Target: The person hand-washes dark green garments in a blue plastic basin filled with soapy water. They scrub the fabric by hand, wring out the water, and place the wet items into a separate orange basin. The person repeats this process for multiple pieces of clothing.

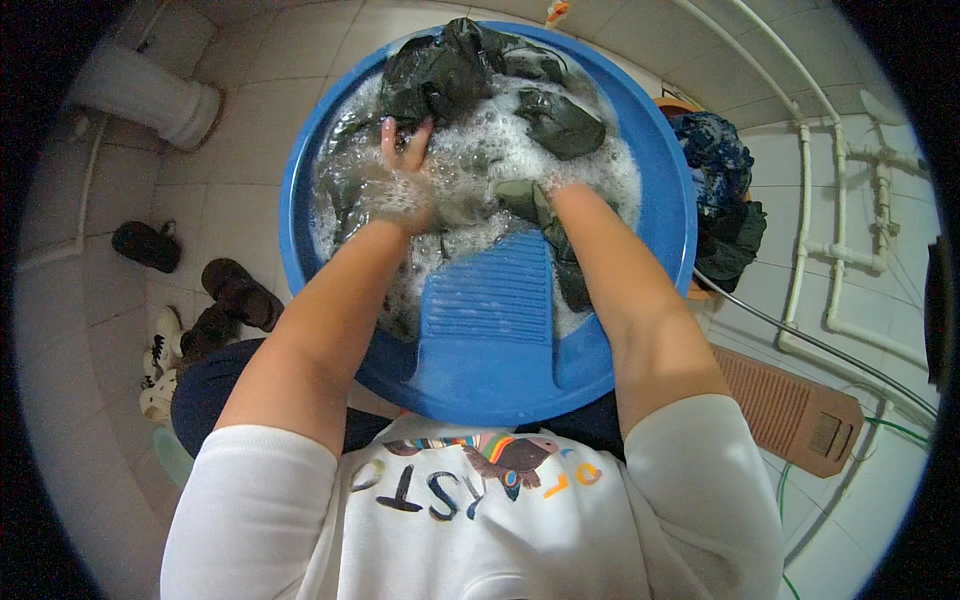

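Dark cloth [455, 75] sits soaked in the blue basin [655, 150], piled at its far side in suds. Left hand [400, 175] is spread flat, pressing it, not closed on anything. Right hand [545, 195] is buried in foam at the washboard [490, 300] top, so can't tell its grip. The cloth looks heavy, floppy and slick; bunch a thick fold. The basin's rim is close all round.

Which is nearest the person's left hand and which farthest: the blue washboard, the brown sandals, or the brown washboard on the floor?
From the left hand:
1. Blue washboard, inside the basin, just right and below.
2. Brown sandals, on the floor left of the basin.
3. Brown washboard, on the floor at far right.
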Available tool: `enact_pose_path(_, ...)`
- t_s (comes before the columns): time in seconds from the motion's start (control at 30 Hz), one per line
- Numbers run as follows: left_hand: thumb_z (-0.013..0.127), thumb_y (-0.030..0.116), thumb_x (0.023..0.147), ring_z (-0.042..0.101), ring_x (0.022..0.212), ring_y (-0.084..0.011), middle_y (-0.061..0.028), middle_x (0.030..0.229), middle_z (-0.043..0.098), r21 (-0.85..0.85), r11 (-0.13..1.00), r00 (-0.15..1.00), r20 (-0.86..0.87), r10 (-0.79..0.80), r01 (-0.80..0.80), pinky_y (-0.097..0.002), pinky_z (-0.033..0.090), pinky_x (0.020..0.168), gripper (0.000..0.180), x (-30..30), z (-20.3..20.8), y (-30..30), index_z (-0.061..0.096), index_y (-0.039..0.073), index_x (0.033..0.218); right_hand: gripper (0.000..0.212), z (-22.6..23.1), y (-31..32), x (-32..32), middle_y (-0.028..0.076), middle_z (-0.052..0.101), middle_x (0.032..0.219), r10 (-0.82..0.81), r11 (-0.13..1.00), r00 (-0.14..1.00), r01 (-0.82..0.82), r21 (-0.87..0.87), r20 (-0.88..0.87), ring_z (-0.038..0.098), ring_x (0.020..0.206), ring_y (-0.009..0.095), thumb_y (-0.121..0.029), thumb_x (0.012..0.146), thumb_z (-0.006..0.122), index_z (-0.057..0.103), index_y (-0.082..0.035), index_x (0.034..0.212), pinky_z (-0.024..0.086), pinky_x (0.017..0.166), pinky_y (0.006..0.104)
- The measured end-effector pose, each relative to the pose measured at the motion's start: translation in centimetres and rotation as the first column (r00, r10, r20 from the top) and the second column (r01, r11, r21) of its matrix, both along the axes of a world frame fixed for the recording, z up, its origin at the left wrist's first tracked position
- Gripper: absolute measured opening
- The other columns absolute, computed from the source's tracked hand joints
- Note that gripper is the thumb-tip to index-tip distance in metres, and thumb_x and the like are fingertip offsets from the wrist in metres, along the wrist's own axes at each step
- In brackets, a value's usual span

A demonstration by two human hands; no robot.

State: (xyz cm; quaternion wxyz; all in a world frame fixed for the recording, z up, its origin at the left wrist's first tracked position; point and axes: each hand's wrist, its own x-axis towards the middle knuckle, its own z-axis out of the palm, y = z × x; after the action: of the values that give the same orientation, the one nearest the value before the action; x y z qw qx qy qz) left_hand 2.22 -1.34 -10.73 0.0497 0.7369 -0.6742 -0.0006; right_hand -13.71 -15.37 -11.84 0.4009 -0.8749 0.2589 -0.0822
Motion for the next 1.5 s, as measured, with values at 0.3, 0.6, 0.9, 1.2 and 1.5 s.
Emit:
enact_pose_path(0.3,0.04,0.016,0.079,0.001,0.129,-0.0356,-0.0013,0.14,0.014,0.212,0.973,0.994,0.076,0.081,-0.096,-0.0598,0.016,0.096,0.035,-1.2,4.0,-0.7,0.051,0.024,0.112,0.055,4.8,5.2,-1.2,0.016,0.037,0.127,-0.27,0.962,0.741,0.238,-0.136,-0.615,0.036,0.116,0.032,-0.041,0.079,0.047,0.038,-0.01,0.123,0.03,0.096,0.0407)
enact_pose_path(0.6,0.044,-0.002,0.074,0.005,0.129,-0.0349,-0.0057,0.141,0.006,0.273,0.95,0.988,-0.033,-0.15,0.153,-0.0523,0.017,0.1,0.055,-1.7,7.9,3.6,0.049,0.031,0.117,0.063,10.8,12.6,-13.5,0.021,0.019,0.135,-0.402,0.892,0.729,0.174,-0.417,-0.555,0.027,0.12,0.038,-0.043,0.077,0.051,0.031,-0.012,0.128,0.023,0.1,0.0393)
enact_pose_path(0.9,0.052,0.049,0.077,0.054,0.087,-0.0229,-0.0118,0.096,0.057,0.34,0.934,0.268,-0.895,0.357,-0.11,-0.0363,0.041,0.078,0.049,-6.4,9.6,6.5,0.059,0.003,0.094,0.03,14.3,14.7,-8.0,0.016,0.055,0.097,-0.527,0.825,0.827,0.553,-0.113,0.196,0.051,0.094,0.032,-0.01,0.067,0.049,0.058,-0.004,0.095,0.041,0.083,0.0359)
enact_pose_path(1.2,0.044,0.023,0.083,0.055,0.093,-0.0297,-0.0163,0.102,0.056,0.393,0.906,-0.863,-0.391,0.32,0.158,-0.0437,0.039,0.089,0.031,-5.6,11.6,6.1,0.053,0.0,0.103,0.059,18.1,19.4,-7.0,0.011,0.045,0.111,-0.004,0.985,0.992,0.025,-0.169,0.123,0.048,0.098,0.029,-0.026,0.064,0.069,0.045,-0.011,0.116,0.041,0.082,0.0364)
enact_pose_path(1.5,0.043,0.025,0.085,0.043,0.11,-0.0309,-0.0164,0.115,0.049,0.309,0.925,-0.97,-0.164,-0.179,-0.223,-0.0438,0.026,0.099,0.036,-3.9,13.8,3.9,0.047,-0.002,0.109,0.064,9.0,13.6,-11.9,0.015,0.037,0.126,-0.305,0.951,0.846,0.294,-0.094,-0.437,0.033,0.117,0.032,-0.037,0.069,0.063,0.039,-0.008,0.122,0.028,0.097,0.0424)
